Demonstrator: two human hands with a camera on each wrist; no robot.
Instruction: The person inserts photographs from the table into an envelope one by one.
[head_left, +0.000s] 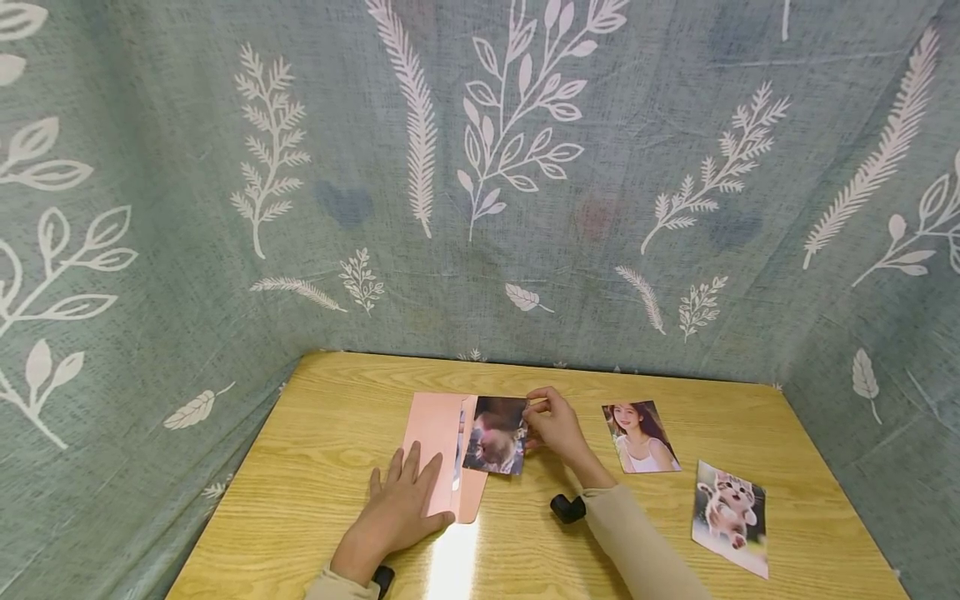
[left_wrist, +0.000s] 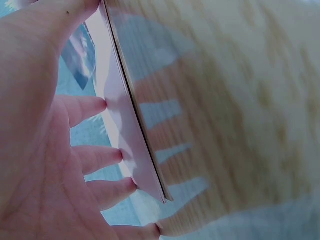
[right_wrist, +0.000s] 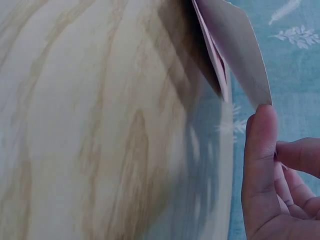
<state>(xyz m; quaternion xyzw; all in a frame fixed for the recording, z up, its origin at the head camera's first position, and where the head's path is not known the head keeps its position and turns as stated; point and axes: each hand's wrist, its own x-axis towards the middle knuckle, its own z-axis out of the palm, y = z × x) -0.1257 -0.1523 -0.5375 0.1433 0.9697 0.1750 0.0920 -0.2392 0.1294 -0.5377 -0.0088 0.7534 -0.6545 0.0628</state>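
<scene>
A pink envelope [head_left: 435, 442] lies on the table with its flap side toward the right. My left hand [head_left: 405, 496] rests on its lower left part, fingers spread and straight; in the left wrist view the fingertips touch the pink paper [left_wrist: 120, 135]. My right hand [head_left: 555, 425] pinches the right edge of a dark photo [head_left: 497, 437] of a blurred furry animal between thumb and fingers. The photo is tilted and overlaps the envelope's opening. In the right wrist view its pale back [right_wrist: 240, 50] shows above the thumb. Another picture [head_left: 459, 450] peeks out of the envelope.
To the right lie a portrait photo [head_left: 641, 437] of a person in a white top and, nearer the front, a kitten photo [head_left: 729, 517] with a slightly curled edge. A patterned green curtain [head_left: 525, 292] stands behind and beside the wooden table [head_left: 337, 417].
</scene>
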